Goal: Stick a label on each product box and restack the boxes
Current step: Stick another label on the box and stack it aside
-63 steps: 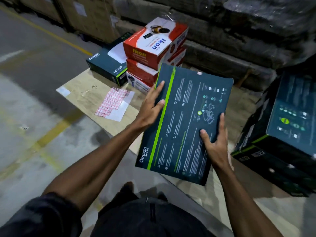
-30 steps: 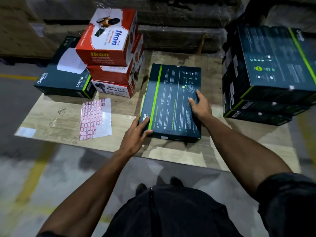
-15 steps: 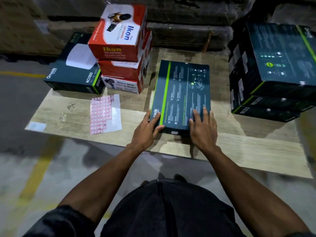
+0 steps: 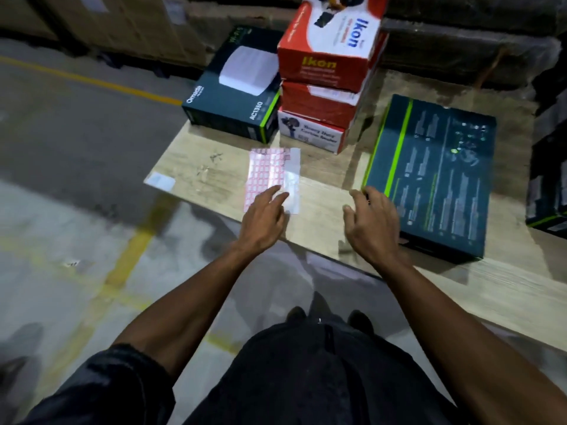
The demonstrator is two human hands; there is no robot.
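Dark teal box (image 4: 435,179) with a green stripe lies flat; left hand (image 4: 264,217) touches the pink label sheet (image 4: 270,176), right hand (image 4: 372,223) loose, both grips apart.

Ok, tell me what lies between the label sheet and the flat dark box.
Bare wooden board in the head view, with only the right hand over it.

Three red boxes (image 4: 325,72) stand stacked in one pile. Two dark boxes lie singly by that pile, one (image 4: 230,96) touching its left side and one (image 4: 432,176) just right of it, and more dark boxes (image 4: 549,167) at the right edge are cut off and cannot be counted. One label sheet (image 4: 270,176) lies in front of the pile, and two hands reach toward it, left (image 4: 264,216) and right (image 4: 371,222).
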